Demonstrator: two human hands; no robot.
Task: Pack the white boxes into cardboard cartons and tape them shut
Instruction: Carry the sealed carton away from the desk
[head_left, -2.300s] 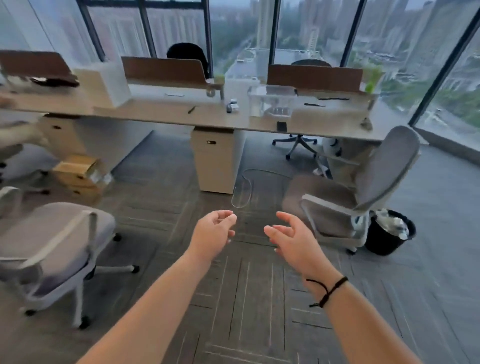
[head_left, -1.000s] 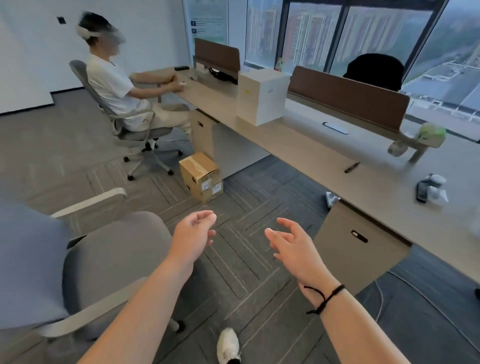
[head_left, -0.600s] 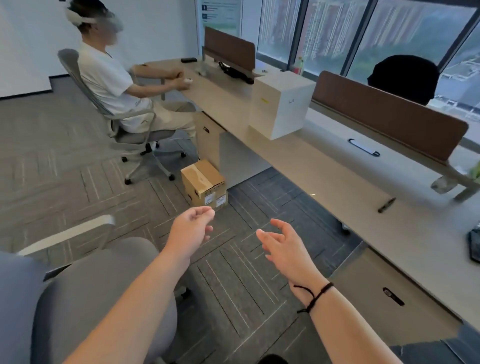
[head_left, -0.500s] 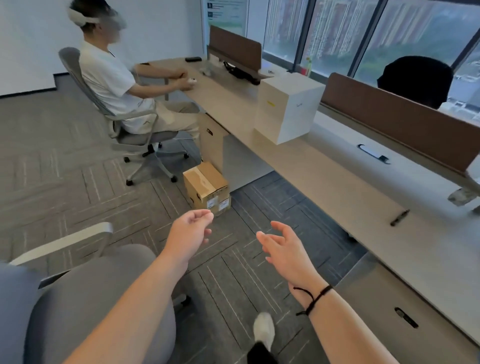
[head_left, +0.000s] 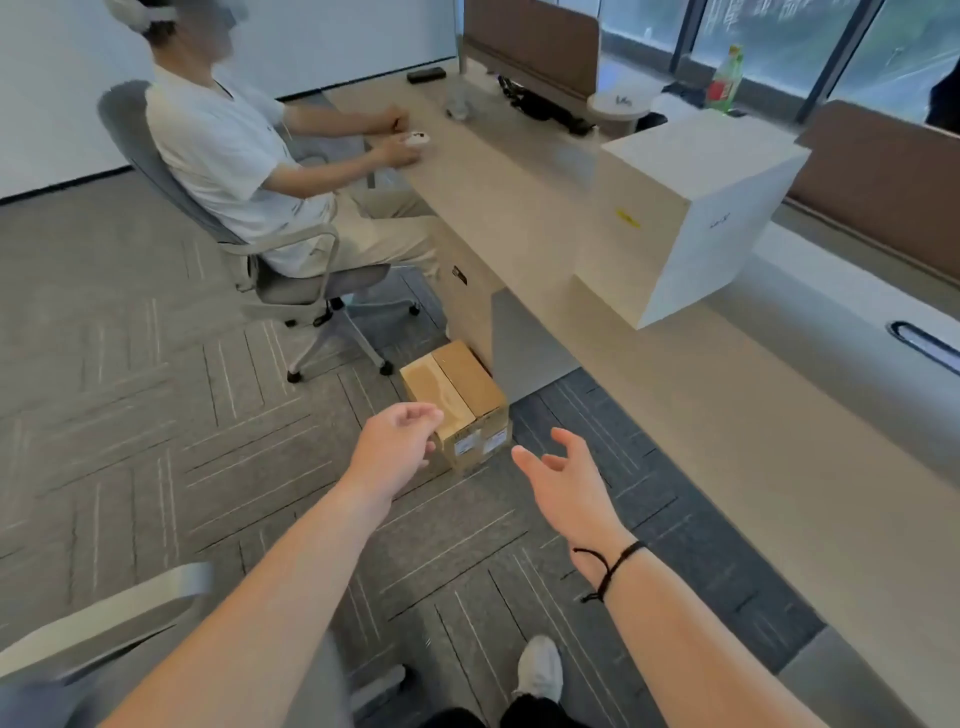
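Note:
A taped cardboard carton (head_left: 454, 395) stands on the carpet beside the desk pedestal, with white labels on its near side. A large white box (head_left: 685, 208) sits on the long desk (head_left: 519, 218) at the upper right. My left hand (head_left: 397, 447) reaches forward with loosely curled fingers, holding nothing, and overlaps the carton's near left corner in the view. My right hand (head_left: 563, 475) is stretched out with spread fingers just right of the carton, empty. Neither hand visibly touches the carton.
A person in a white shirt (head_left: 228, 150) sits on a grey office chair (head_left: 291, 280) at the desk, left of the carton. Another grey chair (head_left: 104, 639) is at my lower left. A green bottle (head_left: 724, 78) and brown dividers (head_left: 530, 41) stand on the desk.
I have turned left and walked toward the carton; it now lies just beyond my hands. Both hands stay raised and empty, my right fingers more spread.

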